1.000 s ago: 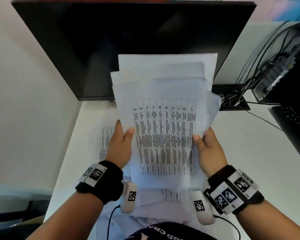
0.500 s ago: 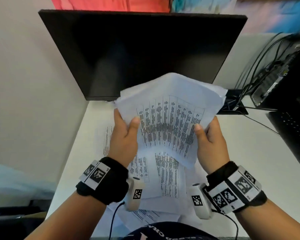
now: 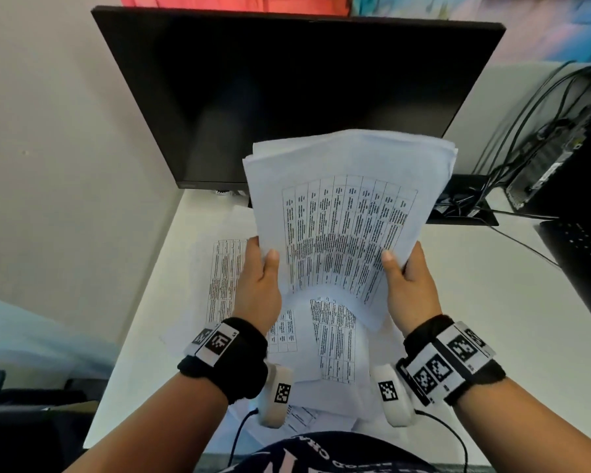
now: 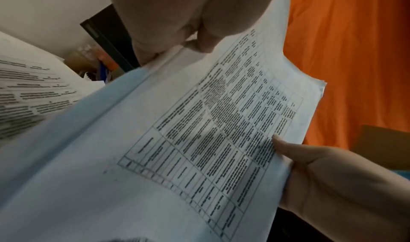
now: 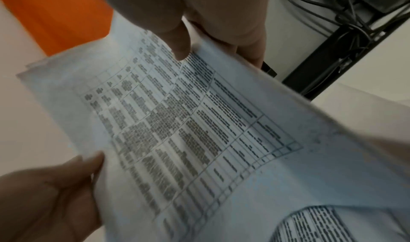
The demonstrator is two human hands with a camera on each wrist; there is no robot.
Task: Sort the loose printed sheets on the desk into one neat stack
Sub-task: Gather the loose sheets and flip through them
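I hold a bundle of white printed sheets above the desk, in front of the monitor, fanned slightly to the right. Its top page shows a table of text. My left hand grips the lower left edge, thumb on top. My right hand grips the lower right edge the same way. The left wrist view shows the bundle between the left hand and the right hand. In the right wrist view the right hand pinches the bundle. Loose printed sheets lie overlapping on the desk beneath.
A dark monitor stands at the back of the white desk. Cables and a black computer case sit at the back right, a black keyboard at the right edge. A wall bounds the left side.
The bundle stood taller with uneven top edges a second ago. It has come lower and tilted to the right, its edges closer together. Both hands kept their hold.
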